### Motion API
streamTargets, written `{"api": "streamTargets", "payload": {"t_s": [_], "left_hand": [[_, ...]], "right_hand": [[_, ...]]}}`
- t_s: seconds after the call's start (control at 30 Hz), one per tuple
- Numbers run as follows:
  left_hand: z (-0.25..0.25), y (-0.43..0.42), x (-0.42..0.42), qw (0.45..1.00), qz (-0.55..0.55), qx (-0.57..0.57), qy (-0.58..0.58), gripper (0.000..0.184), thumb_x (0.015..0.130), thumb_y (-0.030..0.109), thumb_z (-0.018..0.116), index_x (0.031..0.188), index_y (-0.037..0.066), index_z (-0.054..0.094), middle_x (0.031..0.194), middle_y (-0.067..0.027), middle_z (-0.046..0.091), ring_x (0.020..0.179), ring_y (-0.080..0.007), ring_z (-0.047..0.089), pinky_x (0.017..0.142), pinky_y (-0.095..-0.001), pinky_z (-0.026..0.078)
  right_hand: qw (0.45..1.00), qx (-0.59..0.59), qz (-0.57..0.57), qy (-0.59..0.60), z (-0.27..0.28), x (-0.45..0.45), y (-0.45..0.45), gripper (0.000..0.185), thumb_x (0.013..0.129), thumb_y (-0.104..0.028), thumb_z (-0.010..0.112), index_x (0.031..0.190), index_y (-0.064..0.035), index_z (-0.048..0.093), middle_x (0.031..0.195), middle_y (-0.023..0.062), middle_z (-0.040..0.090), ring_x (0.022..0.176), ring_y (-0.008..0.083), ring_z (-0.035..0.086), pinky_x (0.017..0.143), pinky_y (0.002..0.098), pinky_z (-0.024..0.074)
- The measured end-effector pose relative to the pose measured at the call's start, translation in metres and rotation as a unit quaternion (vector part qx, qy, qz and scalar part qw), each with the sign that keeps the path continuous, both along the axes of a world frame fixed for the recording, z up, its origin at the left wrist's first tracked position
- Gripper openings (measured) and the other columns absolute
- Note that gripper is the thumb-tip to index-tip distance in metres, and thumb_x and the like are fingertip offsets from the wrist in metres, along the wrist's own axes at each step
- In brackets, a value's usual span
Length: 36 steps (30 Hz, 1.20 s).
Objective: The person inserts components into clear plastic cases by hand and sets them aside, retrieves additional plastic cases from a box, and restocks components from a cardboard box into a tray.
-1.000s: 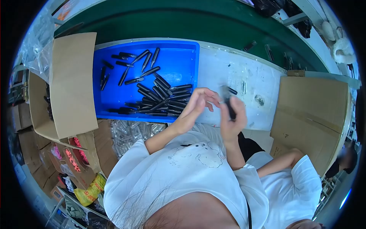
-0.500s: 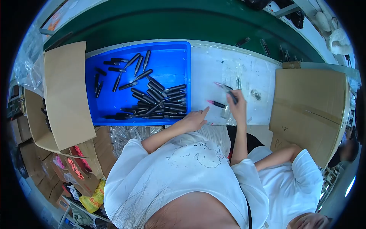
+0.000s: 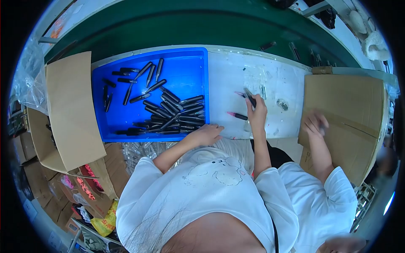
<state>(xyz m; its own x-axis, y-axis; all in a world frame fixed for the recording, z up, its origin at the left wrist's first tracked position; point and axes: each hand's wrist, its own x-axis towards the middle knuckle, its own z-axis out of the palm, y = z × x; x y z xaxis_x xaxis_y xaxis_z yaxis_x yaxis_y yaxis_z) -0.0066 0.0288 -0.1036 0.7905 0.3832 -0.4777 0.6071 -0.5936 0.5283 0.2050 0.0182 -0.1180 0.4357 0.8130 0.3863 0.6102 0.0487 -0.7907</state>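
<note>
My right hand point(image 3: 257, 110) pinches a black pen-like piece with a clear cap point(image 3: 249, 97) above the white table point(image 3: 223, 84). Beside its tip, a pink-tipped piece point(image 3: 239, 93) lies partly hidden. Nearer to me on the table is another black piece with a pink tip point(image 3: 240, 116). My left hand point(image 3: 209, 133) rests at the table's near edge by the corner of the blue bin point(image 3: 205, 84), fingers loosely spread and holding nothing visible. Many black pieces with clear ends point(image 3: 168, 103) lie in the bin.
A co-worker's blurred hand point(image 3: 315, 122) is raised before the large cardboard box point(image 3: 346, 114) at right. An open carton point(image 3: 74, 109) stands left of the bin. Clear plastic parts point(image 3: 143, 154) lie below it. A green surface point(image 3: 190, 25) runs along the back.
My right hand has moved slightly left with the black piece. My left hand has drawn back toward the bin's corner. The co-worker's hand has risen into view at right.
</note>
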Motion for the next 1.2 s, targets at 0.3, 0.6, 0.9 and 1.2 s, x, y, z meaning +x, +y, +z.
{"api": "streamTargets", "payload": {"t_s": [0.3,0.6,0.9,1.2], "left_hand": [[-0.002,0.009,-0.003,0.985,0.121,0.015,-0.12,0.035,0.086,0.019,0.05,0.116,0.002,0.045,0.093,-0.0176,0.055,0.086,-0.0317,0.055,0.074,-0.0383,0.043],[0.001,0.0,-0.009,0.934,0.264,-0.042,-0.236,0.03,0.085,0.013,0.052,0.113,0.002,0.049,0.085,-0.0126,0.055,0.076,-0.0217,0.055,0.069,-0.0312,0.044],[-0.001,0.004,-0.004,0.917,0.284,-0.07,-0.273,0.025,0.086,0.011,0.053,0.108,0.001,0.052,0.082,-0.0091,0.055,0.073,-0.0166,0.054,0.066,-0.027,0.044],[0.019,0.038,-0.062,0.734,0.525,0.154,-0.403,0.012,0.084,0.004,0.053,0.095,0.0,0.056,0.069,0.0002,0.051,0.06,-0.0057,0.044,0.052,-0.0197,0.036]], "right_hand": [[0.998,0.012,0.018,0.062,-0.024,0.01,0.18,0.022,0.083,-0.007,0.05,0.102,0.0013,0.042,0.084,0.0271,0.053,0.075,0.0448,0.053,0.065,0.0473,0.0425],[0.969,-0.109,-0.053,-0.216,-0.01,0.054,0.278,0.033,0.082,-0.016,0.055,0.109,-0.002,0.043,0.1,0.0171,0.052,0.093,0.0341,0.053,0.07,0.0431,0.0485],[0.989,0.069,-0.01,-0.128,0.005,0.072,0.219,0.039,0.079,-0.015,0.059,0.113,-0.0015,0.047,0.093,0.0186,0.053,0.086,0.031,0.055,0.073,0.0373,0.0447],[0.903,-0.176,0.376,-0.115,-0.027,0.072,0.062,0.02,0.069,-0.009,0.068,0.085,-0.0004,0.06,0.079,0.0121,0.054,0.075,0.0256,0.054,0.068,0.0334,0.044]]}}
